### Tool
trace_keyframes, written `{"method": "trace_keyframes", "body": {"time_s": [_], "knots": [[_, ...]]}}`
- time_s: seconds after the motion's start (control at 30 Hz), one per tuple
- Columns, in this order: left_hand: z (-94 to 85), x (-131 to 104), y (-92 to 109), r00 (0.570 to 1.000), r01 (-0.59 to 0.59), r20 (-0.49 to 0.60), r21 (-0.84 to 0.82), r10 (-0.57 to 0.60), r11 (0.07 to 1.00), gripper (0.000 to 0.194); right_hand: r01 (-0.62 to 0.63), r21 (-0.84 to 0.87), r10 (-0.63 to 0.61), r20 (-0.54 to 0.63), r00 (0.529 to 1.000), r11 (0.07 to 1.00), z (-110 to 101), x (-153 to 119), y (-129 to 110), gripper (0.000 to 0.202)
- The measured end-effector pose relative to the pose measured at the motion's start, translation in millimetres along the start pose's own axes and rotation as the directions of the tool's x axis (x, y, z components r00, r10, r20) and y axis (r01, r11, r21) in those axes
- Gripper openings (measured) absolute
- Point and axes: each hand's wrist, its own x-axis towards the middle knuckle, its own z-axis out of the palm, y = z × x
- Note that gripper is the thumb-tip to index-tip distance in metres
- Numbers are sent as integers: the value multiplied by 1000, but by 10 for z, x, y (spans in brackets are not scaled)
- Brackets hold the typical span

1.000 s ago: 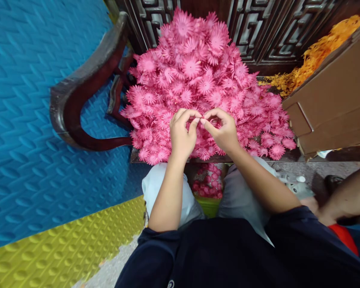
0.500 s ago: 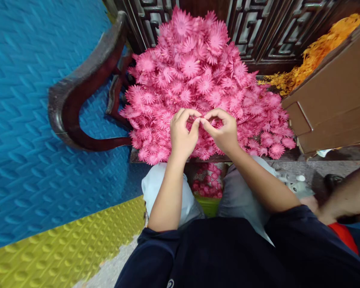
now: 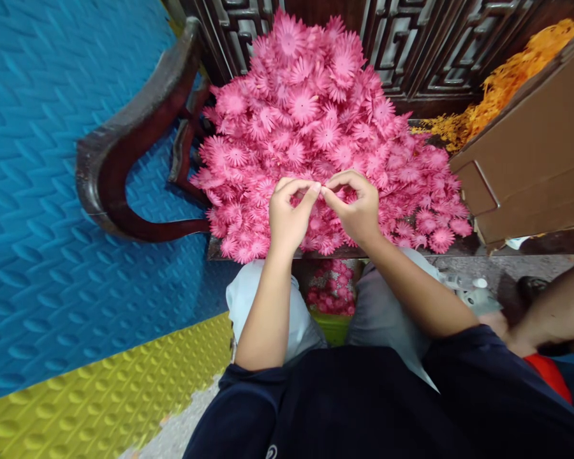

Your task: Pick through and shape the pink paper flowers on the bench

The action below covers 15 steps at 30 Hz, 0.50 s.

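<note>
My left hand [image 3: 289, 207] and my right hand [image 3: 356, 201] meet fingertip to fingertip above the front of a heap of pink artificial flower heads [image 3: 303, 105]. Thumb and index finger are pinched together on each hand. Whatever sits between the fingertips is too small to make out. Flat, many-petalled blooms with small dark centre holes make up the heap, which lies on a dark wooden seat [image 3: 463, 245]. Below it, between my knees, more pink flowers [image 3: 332, 287] show.
A curved wooden armrest [image 3: 110, 178] stands at the left, over blue padded matting [image 3: 38, 210]. To the right are a brown cardboard box [image 3: 530, 146] and orange artificial strands [image 3: 521, 70]. Another person's bare limb [image 3: 555, 306] reaches in at lower right.
My left hand has shifted slightly left and its pinch has closed tighter. The right hand stays almost in place, and the flower heap looks the same.
</note>
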Motion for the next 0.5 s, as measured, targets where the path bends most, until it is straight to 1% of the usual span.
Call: {"method": "trace_keyframes", "body": {"time_s": [0.13,0.2,0.33,0.43,0.5], "knots": [[-11,9,-58,990,135,64,-209,-124,968,16,-13,29,12,42,999,1000,-5,15,-4,8],[-17,15,-62,979,201,99,-278,-180,939,17,-23,49,21,55,998,999,-8,27,-2,10],[-27,30,-26,957,289,128,-352,-260,890,16,-72,136,61,85,995,988,-6,46,31,13],[-28,39,-2,942,336,111,-384,-318,860,12,-158,240,127,139,982,958,9,49,63,15],[-27,41,-3,936,350,111,-414,-335,840,10,-219,305,171,178,969,927,20,48,75,16]]}}
